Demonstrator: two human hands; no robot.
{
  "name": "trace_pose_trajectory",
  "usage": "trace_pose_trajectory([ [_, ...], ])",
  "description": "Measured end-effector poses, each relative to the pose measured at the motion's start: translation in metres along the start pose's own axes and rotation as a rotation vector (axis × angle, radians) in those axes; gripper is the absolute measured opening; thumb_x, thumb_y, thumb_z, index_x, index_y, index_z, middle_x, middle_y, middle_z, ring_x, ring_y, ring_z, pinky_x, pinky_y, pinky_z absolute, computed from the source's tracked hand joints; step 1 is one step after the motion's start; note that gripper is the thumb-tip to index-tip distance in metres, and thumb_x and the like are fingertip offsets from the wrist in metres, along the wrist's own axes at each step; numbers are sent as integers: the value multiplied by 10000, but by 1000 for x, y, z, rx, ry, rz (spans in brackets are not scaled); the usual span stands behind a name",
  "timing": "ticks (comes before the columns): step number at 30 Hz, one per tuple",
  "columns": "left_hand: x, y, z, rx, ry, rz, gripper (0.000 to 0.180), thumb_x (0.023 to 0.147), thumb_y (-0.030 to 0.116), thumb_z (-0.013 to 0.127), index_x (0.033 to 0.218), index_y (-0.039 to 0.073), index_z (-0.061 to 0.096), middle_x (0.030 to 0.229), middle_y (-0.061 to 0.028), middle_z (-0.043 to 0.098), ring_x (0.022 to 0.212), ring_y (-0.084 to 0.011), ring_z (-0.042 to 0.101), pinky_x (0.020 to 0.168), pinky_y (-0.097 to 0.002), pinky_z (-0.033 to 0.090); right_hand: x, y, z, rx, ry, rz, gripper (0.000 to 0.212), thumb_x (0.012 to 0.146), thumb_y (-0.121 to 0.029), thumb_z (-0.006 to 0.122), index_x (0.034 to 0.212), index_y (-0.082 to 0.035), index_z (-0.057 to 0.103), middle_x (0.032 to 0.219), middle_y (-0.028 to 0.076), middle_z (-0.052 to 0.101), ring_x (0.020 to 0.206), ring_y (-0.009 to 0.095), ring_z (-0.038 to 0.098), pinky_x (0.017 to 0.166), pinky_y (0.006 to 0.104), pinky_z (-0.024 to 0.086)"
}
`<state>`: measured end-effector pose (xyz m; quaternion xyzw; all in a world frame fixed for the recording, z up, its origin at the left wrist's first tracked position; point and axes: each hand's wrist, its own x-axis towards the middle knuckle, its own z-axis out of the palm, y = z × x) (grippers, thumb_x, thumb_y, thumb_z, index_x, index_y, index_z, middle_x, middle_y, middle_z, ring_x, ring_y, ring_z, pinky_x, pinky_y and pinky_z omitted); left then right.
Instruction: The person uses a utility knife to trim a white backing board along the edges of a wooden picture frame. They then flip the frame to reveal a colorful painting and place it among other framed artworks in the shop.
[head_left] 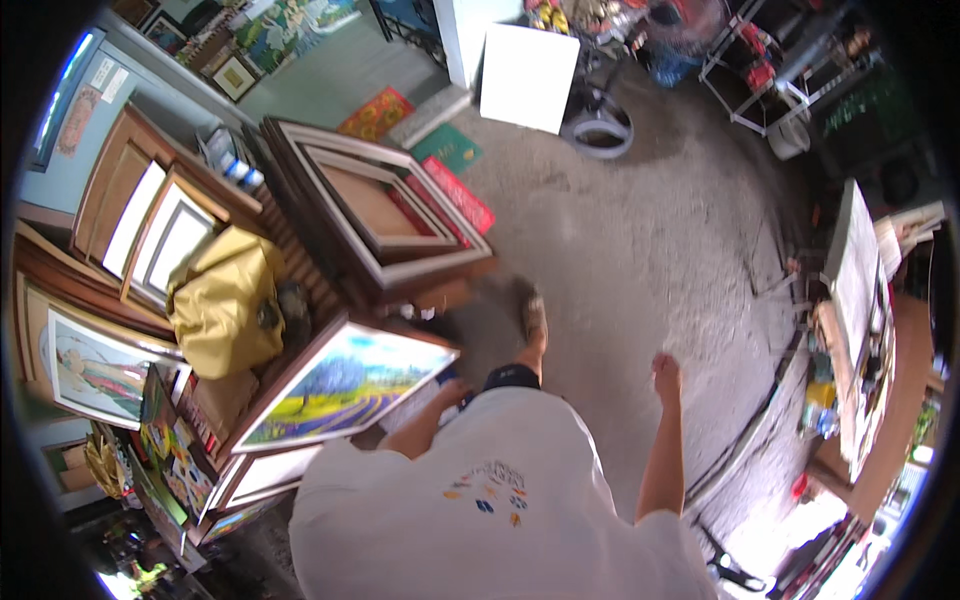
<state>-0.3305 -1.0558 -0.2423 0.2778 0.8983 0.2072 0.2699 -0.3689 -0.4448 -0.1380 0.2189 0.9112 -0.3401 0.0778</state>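
My right hand (666, 375) hangs out to the right over the floor, its fingers loosely curled and nothing visible in them. My left hand (452, 392) is low beside my body, close to the right edge of a framed landscape painting (350, 385). Its fingers are small and blurred, so whether they touch anything does not show. The painting has a green and yellow field with purple rows and leans against a stack. Beyond it stand several nested picture frames (385, 268), grey and brown. One of my feet (536, 318) is stepping forward on the floor.
Concrete floor (610, 260) stretches ahead. A yellow bag (228, 300) rests among frames on the left. A white panel (528, 78) leans by a doorway, beside a grey wheel-like ring (598, 135). Green (448, 148) and red mats (458, 193) lie near the threshold. Boards (855, 320) stand at right.
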Motion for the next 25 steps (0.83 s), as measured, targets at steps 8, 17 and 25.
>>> trace_pose_trajectory([
  [8, 242, 46, -194, -1012, 300, -646, 407, 971, 394, 616, 1083, 6, 664, 923, -67, 668, 848, -153, 620, 765, -344, 512, 68, -43, 1, 328, -609, 519, 205, 973, -215, 593, 1050, -32, 643, 857, 47, 648, 643, 140, 570, 549, 287, 475],
  [17, 343, -51, -262, -1311, 439, -807, 411, 996, 384, 575, 1070, -9, 669, 905, -99, 680, 851, -169, 625, 757, -340, 508, 348, -88, 17, 189, -730, 522, 248, 967, -310, 573, 1042, -81, 631, 798, 83, 649, 632, 198, 618, 492, 343, 470],
  [25, 362, -49, -329, -1295, 183, -1369, 360, 958, 448, 603, 1031, 111, 709, 955, -192, 718, 998, -322, 692, 795, -427, 521, 729, -262, 104, 52, -766, 122, 250, 917, -318, 680, 903, -98, 563, 730, 33, 592, 564, 180, 588, 417, 326, 451],
])
